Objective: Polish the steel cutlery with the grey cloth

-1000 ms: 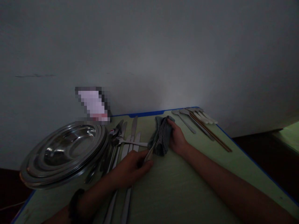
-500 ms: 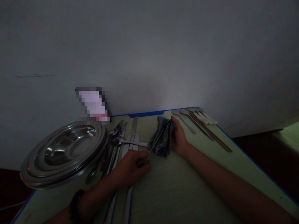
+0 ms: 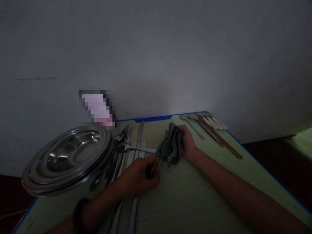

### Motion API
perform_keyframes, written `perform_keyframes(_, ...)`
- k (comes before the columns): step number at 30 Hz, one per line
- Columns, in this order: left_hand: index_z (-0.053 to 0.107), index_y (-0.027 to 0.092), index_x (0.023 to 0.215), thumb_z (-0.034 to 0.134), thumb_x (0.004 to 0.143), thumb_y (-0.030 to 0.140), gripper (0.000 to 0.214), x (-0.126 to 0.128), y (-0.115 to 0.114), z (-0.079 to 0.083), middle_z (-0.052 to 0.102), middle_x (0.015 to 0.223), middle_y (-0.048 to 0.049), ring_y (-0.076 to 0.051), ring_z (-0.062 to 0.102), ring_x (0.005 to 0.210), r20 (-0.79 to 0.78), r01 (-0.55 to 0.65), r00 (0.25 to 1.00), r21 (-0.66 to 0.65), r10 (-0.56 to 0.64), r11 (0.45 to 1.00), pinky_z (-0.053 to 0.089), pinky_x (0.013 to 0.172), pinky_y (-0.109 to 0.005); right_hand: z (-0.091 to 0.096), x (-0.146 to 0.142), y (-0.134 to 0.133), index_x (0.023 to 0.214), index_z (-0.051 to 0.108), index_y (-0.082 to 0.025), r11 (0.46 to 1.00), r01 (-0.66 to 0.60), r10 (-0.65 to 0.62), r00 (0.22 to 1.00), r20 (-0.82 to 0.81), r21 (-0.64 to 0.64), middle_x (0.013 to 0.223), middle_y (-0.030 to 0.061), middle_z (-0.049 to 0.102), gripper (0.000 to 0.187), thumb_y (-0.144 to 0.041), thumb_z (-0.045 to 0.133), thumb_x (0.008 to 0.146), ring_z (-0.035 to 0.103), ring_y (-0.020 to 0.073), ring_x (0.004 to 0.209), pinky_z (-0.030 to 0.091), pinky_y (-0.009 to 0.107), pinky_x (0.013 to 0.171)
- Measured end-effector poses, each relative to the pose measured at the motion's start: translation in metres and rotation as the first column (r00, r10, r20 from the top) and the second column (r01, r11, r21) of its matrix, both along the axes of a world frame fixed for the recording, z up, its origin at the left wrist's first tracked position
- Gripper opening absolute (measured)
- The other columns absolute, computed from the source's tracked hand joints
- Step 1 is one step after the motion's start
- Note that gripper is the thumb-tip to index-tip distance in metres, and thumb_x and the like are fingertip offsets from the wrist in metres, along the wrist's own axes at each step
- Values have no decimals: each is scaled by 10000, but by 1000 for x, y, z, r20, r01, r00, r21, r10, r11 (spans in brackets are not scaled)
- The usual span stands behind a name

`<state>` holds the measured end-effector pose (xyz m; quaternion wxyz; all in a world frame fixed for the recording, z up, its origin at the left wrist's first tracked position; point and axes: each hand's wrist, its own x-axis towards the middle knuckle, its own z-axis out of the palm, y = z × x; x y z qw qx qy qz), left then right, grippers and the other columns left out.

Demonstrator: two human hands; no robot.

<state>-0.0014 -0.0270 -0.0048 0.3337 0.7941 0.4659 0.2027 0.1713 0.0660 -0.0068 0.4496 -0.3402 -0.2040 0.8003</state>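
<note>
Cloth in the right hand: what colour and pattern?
The cloth looks grey-blue, partly with a fine dark-and-light pattern; best seen in the head view.

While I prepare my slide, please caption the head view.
The left hand grips a thin metal utensil; the right hand holds a crumpled grey cloth against it, over a pale green table.

No readable text — no labels, brands, numbers, signs
</note>
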Motion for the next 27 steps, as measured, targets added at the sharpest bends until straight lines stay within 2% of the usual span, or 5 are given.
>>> perform_keyframes(6, 297, 207, 584, 559, 725, 243, 300, 0, 1, 1, 314, 535, 95, -78, 328, 489, -18, -18, 1000, -30, 17, 999, 247, 459, -195, 0, -2, 2, 706, 590, -217, 999, -8, 8, 1000, -9, -43, 598, 19, 628, 212, -331, 412, 692, 613, 216, 714, 505, 360, 687)
perform_keyframes(11, 307, 199, 562, 637, 708, 349, 391, -1, 2, 2, 309, 511, 101, -73, 306, 474, -20, -11, 1000, -80, 9, 997, 217, 436, -191, -4, -6, 3, 651, 574, -226, 997, 65, -63, 996, 62, -35, 613, 0, 635, 141, -300, 470, 710, 620, 200, 750, 497, 342, 727)
perform_keyframes(17, 326, 197, 561, 648, 711, 383, 401, -1, 3, 0, 327, 494, 103, -71, 308, 461, -2, -27, 1000, -97, 27, 995, 220, 431, -189, -16, -12, -1, 884, 612, -249, 959, 183, -217, 965, 146, 215, 779, -27, 673, 296, -450, 635, 668, 604, 182, 881, 445, 331, 850)
perform_keyframes(22, 296, 198, 550, 648, 714, 357, 419, 0, 4, 1, 314, 498, 103, -72, 298, 471, 22, -48, 999, -79, 50, 996, 215, 439, -191, -11, -10, 1, 914, 626, -244, 968, 116, -125, 992, 26, 224, 752, 6, 685, 369, -533, 476, 740, 614, 225, 888, 458, 380, 819)
perform_keyframes(27, 279, 200, 544, 646, 712, 346, 429, -1, 4, 0, 273, 492, 107, -69, 262, 459, 40, -33, 999, -68, 36, 997, 201, 436, -194, -9, -5, 4, 898, 637, -242, 978, 65, -73, 997, 34, 198, 729, 23, 690, 449, -594, 400, 753, 631, 236, 853, 469, 384, 796)
